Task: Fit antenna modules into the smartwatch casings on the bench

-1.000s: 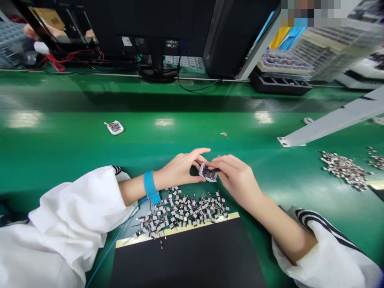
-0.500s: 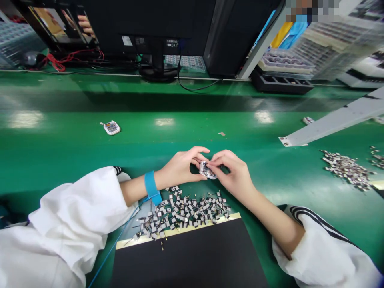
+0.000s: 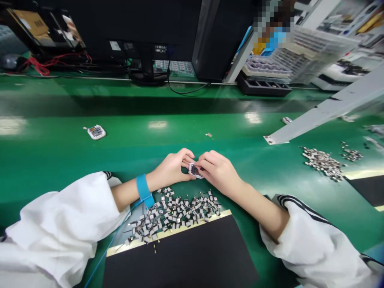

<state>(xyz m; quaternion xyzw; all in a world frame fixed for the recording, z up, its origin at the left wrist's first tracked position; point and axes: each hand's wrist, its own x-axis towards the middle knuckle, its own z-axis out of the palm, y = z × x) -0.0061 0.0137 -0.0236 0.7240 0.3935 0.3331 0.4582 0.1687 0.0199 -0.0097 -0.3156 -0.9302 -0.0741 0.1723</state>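
My left hand and my right hand meet over the green belt, both pinching one small white-framed electronic module between their fingertips. The module is tilted and partly hidden by my fingers. A blue strap with a thin blue cord circles my left wrist. Just below my hands lies a heap of several small grey metal parts with pins, spread along the far edge of a black mat.
A second white module lies on the green belt at the left. More grey parts are heaped at the right under a slanted grey bar. Monitors, cables and black trays stand at the back.
The view has shifted right, so everything sits further left in the frame. Both hands have kept hold of the module, with the right fingers curling more tightly over it.
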